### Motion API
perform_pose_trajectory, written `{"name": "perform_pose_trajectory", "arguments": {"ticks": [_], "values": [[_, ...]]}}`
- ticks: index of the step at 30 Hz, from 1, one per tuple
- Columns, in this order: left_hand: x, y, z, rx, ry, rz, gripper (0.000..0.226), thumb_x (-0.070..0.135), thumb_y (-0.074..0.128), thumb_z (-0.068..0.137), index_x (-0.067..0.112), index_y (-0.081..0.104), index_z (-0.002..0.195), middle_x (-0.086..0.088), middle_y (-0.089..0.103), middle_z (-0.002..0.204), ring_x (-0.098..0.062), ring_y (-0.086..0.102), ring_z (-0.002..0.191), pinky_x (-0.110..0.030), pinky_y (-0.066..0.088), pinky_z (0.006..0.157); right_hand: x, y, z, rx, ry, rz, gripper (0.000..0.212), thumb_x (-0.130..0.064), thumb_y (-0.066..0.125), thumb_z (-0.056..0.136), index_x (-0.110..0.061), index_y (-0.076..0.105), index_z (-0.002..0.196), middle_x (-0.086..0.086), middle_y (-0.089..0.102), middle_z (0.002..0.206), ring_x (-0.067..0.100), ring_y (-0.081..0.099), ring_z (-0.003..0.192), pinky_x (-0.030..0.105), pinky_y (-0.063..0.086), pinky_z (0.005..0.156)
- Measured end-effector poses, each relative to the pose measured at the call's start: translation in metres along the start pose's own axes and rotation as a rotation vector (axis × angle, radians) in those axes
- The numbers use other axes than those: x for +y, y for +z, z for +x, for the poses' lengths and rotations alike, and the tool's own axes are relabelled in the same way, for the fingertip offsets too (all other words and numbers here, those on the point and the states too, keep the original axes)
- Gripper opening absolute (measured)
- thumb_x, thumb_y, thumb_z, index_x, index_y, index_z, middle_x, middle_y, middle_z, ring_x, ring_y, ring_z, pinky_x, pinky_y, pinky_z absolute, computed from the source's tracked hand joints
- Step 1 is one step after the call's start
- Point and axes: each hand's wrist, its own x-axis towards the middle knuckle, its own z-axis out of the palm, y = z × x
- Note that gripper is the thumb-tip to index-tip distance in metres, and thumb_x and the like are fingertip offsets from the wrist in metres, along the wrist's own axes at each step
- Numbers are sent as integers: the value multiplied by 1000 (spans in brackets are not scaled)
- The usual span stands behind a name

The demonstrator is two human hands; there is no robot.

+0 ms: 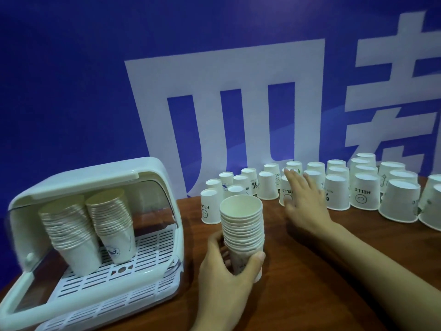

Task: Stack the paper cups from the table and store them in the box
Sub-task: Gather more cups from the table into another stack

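The growing stack of paper cups [242, 235] stands upright on the surface [310, 271] just right of the open box [95, 223], mouth up, and my left hand [226, 271] grips it low around the bottom cups. Beyond the stack and to its right, the loose cups [338, 194] sit upside down in rows, so my right hand [300, 199], the nearer one, reaches out with fingers spread over a "HELLO" cup [286, 191], not yet gripping it. Two full stacks [95, 228] already lean inside the box.
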Motion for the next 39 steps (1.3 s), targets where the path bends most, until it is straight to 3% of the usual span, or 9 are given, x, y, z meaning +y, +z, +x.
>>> {"name": "perform_pose_trajectory", "arguments": {"ticks": [2, 6, 12, 17, 22, 27, 32, 36, 39], "values": [[-1, 0, 2, 4, -4, -13, 63, 36, 97, 69, 39, 60, 120, 25, 74, 109, 9, 65, 106, -7, 52, 81, 13, 8, 5, -22, 3, -66, 86, -8, 49, 92, -32, 6, 163, -2, 20, 169, 25, 6, 157, 53, 18, 123], [-3, 1, 2, 5, 26, -6, 63, 38, 95, 69, 37, 59, 121, 23, 73, 113, 12, 65, 105, -6, 52, 82, 25, 13, 3, 69, -41, -128, 95, -6, 58, 84, -30, 9, 162, 4, 53, 143, 30, 33, 141, 49, 30, 111], [-2, 1, 0, 14, 45, -1, 65, 40, 94, 71, 38, 58, 125, 23, 73, 114, 9, 67, 105, -8, 54, 83, 34, 21, 4, -38, -35, -222, 99, -25, 62, 88, -32, -4, 162, -2, 18, 170, 32, 7, 156, 52, 19, 119], [1, -1, -2, 14, 40, 20, 63, 39, 94, 71, 38, 59, 123, 25, 73, 111, 11, 66, 105, -8, 53, 84, 35, 13, -3, 214, -66, -113, 82, -38, 67, 78, -27, 34, 153, 2, 56, 132, 31, 43, 128, 47, 32, 102], [3, 0, 0, -6, 27, -3, 60, 32, 96, 71, 38, 60, 119, 29, 73, 106, 14, 65, 103, -5, 51, 79, 44, 19, 1, -29, -16, -182, 106, -47, 69, 82, -32, 2, 162, -3, 21, 168, 31, 2, 157, 51, 18, 119], [3, 0, 1, 7, 30, -3, 59, 33, 96, 71, 40, 58, 116, 37, 70, 106, 16, 64, 103, -5, 51, 79, 40, 19, 1, 244, -35, -102, 83, -45, 73, 75, -27, 39, 148, 4, 53, 129, 32, 42, 129, 49, 32, 102], [5, 0, 1, 9, 11, -31, 61, 30, 96, 71, 39, 58, 117, 46, 64, 107, 18, 63, 101, -3, 50, 76, 48, 25, 6, -47, -75, -210, 109, -60, 65, 81, -32, 0, 163, -6, 9, 171, 29, -8, 158, 51, 15, 120], [3, 2, 2, 4, 1, -34, 60, 27, 97, 70, 36, 60, 116, 43, 66, 104, 16, 65, 97, -4, 51, 74, 43, 23, 5, 258, -74, -113, 72, -51, 72, 73, -24, 48, 136, 3, 56, 123, 34, 50, 119, 47, 35, 93], [4, 1, 3, 1, 19, -43, 59, 26, 96, 71, 36, 60, 116, 44, 66, 105, 16, 64, 98, -3, 51, 73, 41, 20, 3, 411, -97, -47, 64, -46, 81, 68, -21, 54, 120, 2, 53, 105, 32, 52, 100, 43, 35, 82]]}}
